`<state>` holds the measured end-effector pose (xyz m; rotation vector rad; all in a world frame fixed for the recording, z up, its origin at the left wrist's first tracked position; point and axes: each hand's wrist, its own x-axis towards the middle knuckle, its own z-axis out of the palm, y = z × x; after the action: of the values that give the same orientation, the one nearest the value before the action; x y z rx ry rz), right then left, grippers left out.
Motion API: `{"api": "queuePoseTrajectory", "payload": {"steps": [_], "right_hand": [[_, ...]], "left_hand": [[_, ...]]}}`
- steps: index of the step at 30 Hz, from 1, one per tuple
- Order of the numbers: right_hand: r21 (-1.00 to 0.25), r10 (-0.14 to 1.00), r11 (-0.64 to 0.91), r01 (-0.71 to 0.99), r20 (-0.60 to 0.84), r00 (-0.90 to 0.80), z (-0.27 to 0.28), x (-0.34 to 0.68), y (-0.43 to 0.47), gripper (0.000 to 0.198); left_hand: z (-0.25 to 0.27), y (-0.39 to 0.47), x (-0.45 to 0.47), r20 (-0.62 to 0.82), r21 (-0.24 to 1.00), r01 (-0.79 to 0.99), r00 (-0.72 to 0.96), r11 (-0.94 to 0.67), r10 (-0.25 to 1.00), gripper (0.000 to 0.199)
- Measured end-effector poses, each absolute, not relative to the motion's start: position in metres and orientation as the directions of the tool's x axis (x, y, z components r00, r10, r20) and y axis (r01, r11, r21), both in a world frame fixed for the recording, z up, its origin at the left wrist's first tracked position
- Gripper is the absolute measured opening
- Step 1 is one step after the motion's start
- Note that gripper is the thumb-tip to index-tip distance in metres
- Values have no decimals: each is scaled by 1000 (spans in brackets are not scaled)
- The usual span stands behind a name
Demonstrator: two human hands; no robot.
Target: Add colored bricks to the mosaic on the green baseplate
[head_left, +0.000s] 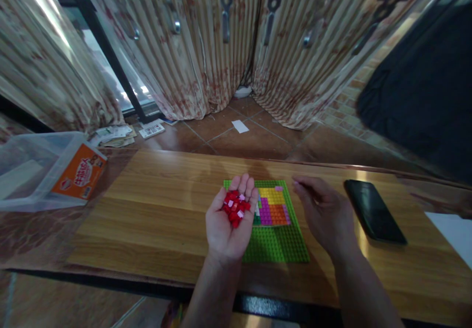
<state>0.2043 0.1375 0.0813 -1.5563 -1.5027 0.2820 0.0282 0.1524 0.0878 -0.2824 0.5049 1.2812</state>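
Note:
Palm up and cupped, my left hand holds a heap of small red and pink toy bricks over the left part of a green studded baseplate. Colored bricks are fixed on the baseplate: a yellow block, a magenta block and an orange block, with a pink brick at the upper edge. My left hand hides part of the built area. Just right of the baseplate, my right hand pinches a small pink brick between thumb and fingertips.
A black phone lies on the wooden table, right of my right hand. White paper is at the right edge. A clear plastic bin with an orange label stands at the left. Curtains hang beyond the table.

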Motion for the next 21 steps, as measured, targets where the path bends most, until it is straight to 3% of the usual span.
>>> {"api": "queuePoseTrajectory", "payload": {"steps": [4,8,14,21], "right_hand": [[-721,887,192,666,418,197,70,196,141,16],[-807,896,233,542,394,202,53,189,151,15],[-933,945,118,341,211,248,34,189,160,19],[-971,963,39,236,99,251,38,185,160,17]], "left_hand": [[87,152,28,-509,85,-960,188,266,840,30],[87,152,27,-499,91,-958,192,271,845,30],[87,153,26,-503,91,-957,194,274,843,29],[87,152,26,-507,95,-956,193,277,840,28]]}}
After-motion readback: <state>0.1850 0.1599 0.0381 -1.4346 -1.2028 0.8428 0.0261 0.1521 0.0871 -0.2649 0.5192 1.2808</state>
